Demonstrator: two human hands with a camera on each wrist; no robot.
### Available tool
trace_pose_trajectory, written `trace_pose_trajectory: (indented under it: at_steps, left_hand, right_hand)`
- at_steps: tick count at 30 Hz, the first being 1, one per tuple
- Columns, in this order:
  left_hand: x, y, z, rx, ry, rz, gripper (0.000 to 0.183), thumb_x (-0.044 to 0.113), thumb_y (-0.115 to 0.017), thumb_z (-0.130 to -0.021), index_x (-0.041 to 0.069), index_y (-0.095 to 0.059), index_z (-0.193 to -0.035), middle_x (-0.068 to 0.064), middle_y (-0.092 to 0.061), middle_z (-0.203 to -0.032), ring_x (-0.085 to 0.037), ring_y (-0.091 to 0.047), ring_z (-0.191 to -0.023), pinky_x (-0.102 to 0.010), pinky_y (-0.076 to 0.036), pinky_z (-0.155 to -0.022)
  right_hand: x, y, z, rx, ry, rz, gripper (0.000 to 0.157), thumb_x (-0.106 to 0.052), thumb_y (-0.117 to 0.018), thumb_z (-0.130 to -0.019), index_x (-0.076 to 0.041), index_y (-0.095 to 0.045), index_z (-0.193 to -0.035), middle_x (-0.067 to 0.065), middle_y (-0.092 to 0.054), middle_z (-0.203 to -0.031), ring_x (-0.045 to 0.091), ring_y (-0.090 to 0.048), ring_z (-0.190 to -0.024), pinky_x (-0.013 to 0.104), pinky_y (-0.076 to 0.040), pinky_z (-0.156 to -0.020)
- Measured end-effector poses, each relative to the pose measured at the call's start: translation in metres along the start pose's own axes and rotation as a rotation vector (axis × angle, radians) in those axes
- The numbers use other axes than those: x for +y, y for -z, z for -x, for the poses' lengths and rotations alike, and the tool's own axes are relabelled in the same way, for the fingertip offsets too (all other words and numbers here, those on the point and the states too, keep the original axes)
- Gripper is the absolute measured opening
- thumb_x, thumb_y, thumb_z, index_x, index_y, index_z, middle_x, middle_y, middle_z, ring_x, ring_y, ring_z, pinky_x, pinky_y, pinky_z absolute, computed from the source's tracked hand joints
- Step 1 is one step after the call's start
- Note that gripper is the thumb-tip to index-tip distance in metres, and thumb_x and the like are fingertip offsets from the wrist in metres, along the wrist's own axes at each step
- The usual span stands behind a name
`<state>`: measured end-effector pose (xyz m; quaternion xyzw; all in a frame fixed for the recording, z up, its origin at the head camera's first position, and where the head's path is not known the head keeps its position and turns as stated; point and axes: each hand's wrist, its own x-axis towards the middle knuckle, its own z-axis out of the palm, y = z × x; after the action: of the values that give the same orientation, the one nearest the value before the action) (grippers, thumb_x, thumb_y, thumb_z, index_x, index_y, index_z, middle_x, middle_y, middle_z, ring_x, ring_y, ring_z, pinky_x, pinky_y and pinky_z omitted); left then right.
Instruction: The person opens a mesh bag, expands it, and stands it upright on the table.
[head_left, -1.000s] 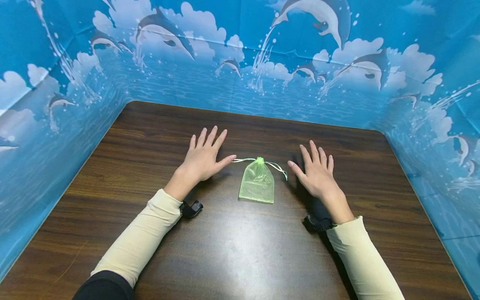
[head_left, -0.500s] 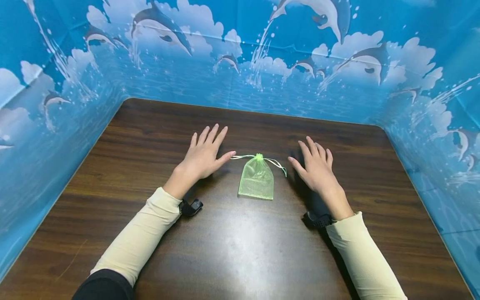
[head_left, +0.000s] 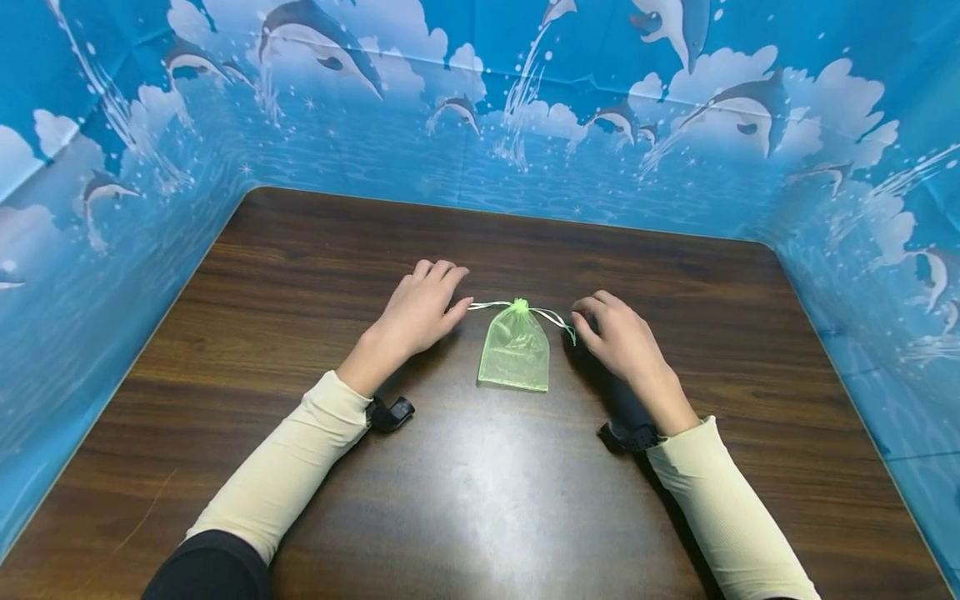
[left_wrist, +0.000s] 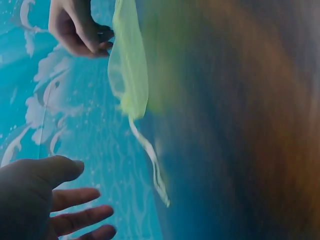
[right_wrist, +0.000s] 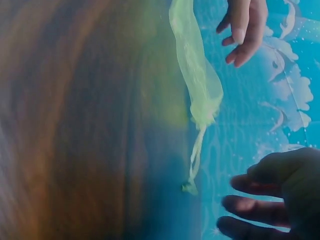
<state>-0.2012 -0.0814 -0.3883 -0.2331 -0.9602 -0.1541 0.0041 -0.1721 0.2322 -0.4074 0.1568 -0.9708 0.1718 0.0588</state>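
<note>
Head view: my left grip [head_left: 422, 308] and right grip [head_left: 621, 335] are hovering, relaxed and unclasped, near opposite drawstring ends [left_wrist: 148, 148]; between them the green mesh pouch [head_left: 516, 354] is lying on the wooden counter [head_left: 225, 342], before a dolphin-print backdrop [head_left: 360, 150].

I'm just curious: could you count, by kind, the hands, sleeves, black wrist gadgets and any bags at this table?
Light-green sheer drawstring bag: 1
Bare hands, the left hand and the right hand: 2
Cream fabric sleeves, the left sleeve and the right sleeve: 2
Black wrist-worn gadgets, one on each wrist: 2
Total: 7
</note>
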Motion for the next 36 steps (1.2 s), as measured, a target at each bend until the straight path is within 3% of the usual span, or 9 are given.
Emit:
trace_pose_trajectory:
  at_steps: [2,4,7,11,16,21,25,32,36]
  left_hand:
    - [0.005,-0.004,-0.001,-0.003,-0.02,0.016,0.041,0.032,-0.055,-0.109,0.01,-0.059,-0.143,-0.011,-0.063,-0.138,-0.033,-0.059,-0.124,-0.05,-0.054,-0.094]
    - [0.01,-0.009,-0.001,-0.026,-0.026,0.039,0.033,0.029,-0.056,-0.109,0.012,-0.065,-0.135,-0.006,-0.069,-0.123,-0.026,-0.066,-0.105,-0.045,-0.056,-0.078]
    - [0.016,-0.016,-0.002,-0.08,-0.011,0.085,0.028,0.029,-0.055,-0.109,0.016,-0.069,-0.13,0.0,-0.071,-0.1,-0.017,-0.065,-0.08,-0.036,-0.048,-0.061]
    - [0.02,-0.021,-0.002,-0.117,0.02,0.127,0.027,0.031,-0.056,-0.109,0.019,-0.071,-0.127,0.005,-0.066,-0.082,-0.013,-0.056,-0.066,-0.03,-0.038,-0.055]
    - [0.022,-0.027,0.0,-0.135,0.036,0.158,0.023,0.03,-0.056,-0.108,0.019,-0.073,-0.119,0.005,-0.062,-0.076,-0.012,-0.052,-0.063,-0.029,-0.035,-0.056]
    - [0.026,-0.034,0.001,-0.19,0.018,0.181,0.019,0.032,-0.057,-0.107,0.018,-0.07,-0.104,0.005,-0.063,-0.082,-0.011,-0.056,-0.071,-0.031,-0.044,-0.064]
    - [0.028,-0.037,0.003,-0.197,0.019,0.203,0.018,0.032,-0.06,-0.105,0.019,-0.068,-0.096,0.006,-0.063,-0.082,-0.011,-0.058,-0.073,-0.033,-0.047,-0.067]
    - [0.029,-0.033,0.002,-0.184,0.008,0.29,0.016,0.03,-0.059,-0.107,0.018,-0.064,-0.098,0.004,-0.061,-0.083,-0.011,-0.055,-0.071,-0.029,-0.042,-0.064]
    - [0.031,-0.032,0.003,-0.187,-0.003,0.315,0.016,0.03,-0.057,-0.108,0.017,-0.064,-0.102,0.003,-0.064,-0.088,-0.011,-0.055,-0.074,-0.028,-0.043,-0.066]
  right_hand:
    - [-0.003,-0.002,0.0,-0.05,-0.008,-0.02,0.025,-0.026,-0.059,-0.107,-0.009,-0.074,-0.119,0.01,-0.071,-0.114,0.028,-0.068,-0.096,0.05,-0.055,-0.082]
    - [-0.007,-0.005,0.0,-0.092,-0.01,-0.046,0.025,-0.026,-0.059,-0.107,-0.01,-0.074,-0.12,0.009,-0.073,-0.116,0.027,-0.07,-0.098,0.049,-0.056,-0.082]
    - [-0.012,-0.01,-0.001,-0.127,-0.004,-0.074,0.026,-0.027,-0.059,-0.107,-0.011,-0.073,-0.121,0.009,-0.073,-0.118,0.026,-0.07,-0.101,0.049,-0.056,-0.084]
    - [-0.018,-0.014,-0.003,-0.142,0.005,-0.097,0.026,-0.03,-0.061,-0.107,-0.011,-0.075,-0.118,0.007,-0.071,-0.112,0.024,-0.069,-0.095,0.045,-0.055,-0.081]
    - [-0.023,-0.022,-0.002,-0.143,0.002,-0.141,0.023,-0.029,-0.063,-0.106,-0.012,-0.075,-0.115,0.005,-0.069,-0.105,0.02,-0.066,-0.09,0.041,-0.054,-0.078]
    - [-0.027,-0.028,0.002,-0.168,0.003,-0.176,0.021,-0.026,-0.065,-0.104,-0.011,-0.074,-0.116,0.004,-0.068,-0.099,0.016,-0.061,-0.083,0.036,-0.051,-0.074]
    - [-0.029,-0.03,0.005,-0.176,-0.004,-0.195,0.021,-0.025,-0.065,-0.104,-0.01,-0.073,-0.117,0.004,-0.068,-0.099,0.015,-0.061,-0.083,0.035,-0.051,-0.074]
    - [-0.029,-0.028,0.003,-0.16,-0.011,-0.321,0.027,-0.026,-0.059,-0.108,-0.008,-0.072,-0.121,0.008,-0.073,-0.106,0.015,-0.063,-0.083,0.036,-0.052,-0.077]
    - [-0.029,-0.028,0.002,-0.151,-0.032,-0.404,0.025,-0.024,-0.058,-0.109,-0.007,-0.072,-0.12,0.006,-0.07,-0.09,0.014,-0.054,-0.071,0.03,-0.045,-0.068]
